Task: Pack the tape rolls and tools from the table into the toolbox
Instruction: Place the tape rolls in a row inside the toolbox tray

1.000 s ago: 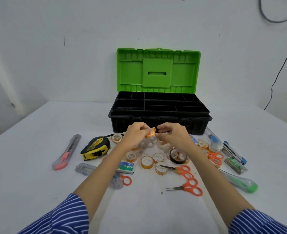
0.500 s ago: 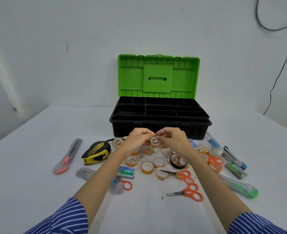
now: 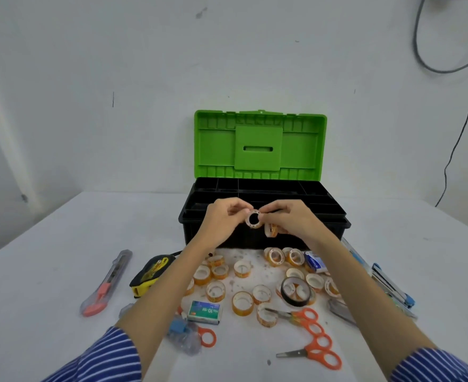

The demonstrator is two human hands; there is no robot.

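Small tape roll (image 3: pixel 254 220) pinched between my left hand (image 3: pixel 222 220) and right hand (image 3: pixel 289 220), hole facing me, held up in front of the toolbox (image 3: pixel 263 213) front wall, clear of the counter (image 3: pixel 48 260). My right hand also has a second roll (image 3: pixel 271 230) tucked under its curled fingers. Toolbox open, green lid (image 3: pixel 260 146) standing upright at the back, black divided tray on top, front rim just behind my knuckles.

Loose tape rolls (image 3: pixel 242 303) scattered on the counter below my wrists, between my forearms and out to the right. Black tape roll (image 3: pixel 295 293) lies over a few of them. Green staple box (image 3: pixel 205 312) beside my left forearm. Orange scissors (image 3: pixel 308 354) nearest me, another pair (image 3: pixel 296 317) just behind. Yellow tape measure (image 3: pixel 151 272) left of my left arm, box cutter (image 3: pixel 107 283) further left, well apart from the pile. Stapler (image 3: pixel 392 285) near the counter's right side. Bare counter on the far left and along the near edge between my striped sleeves (image 3: pixel 103 357).
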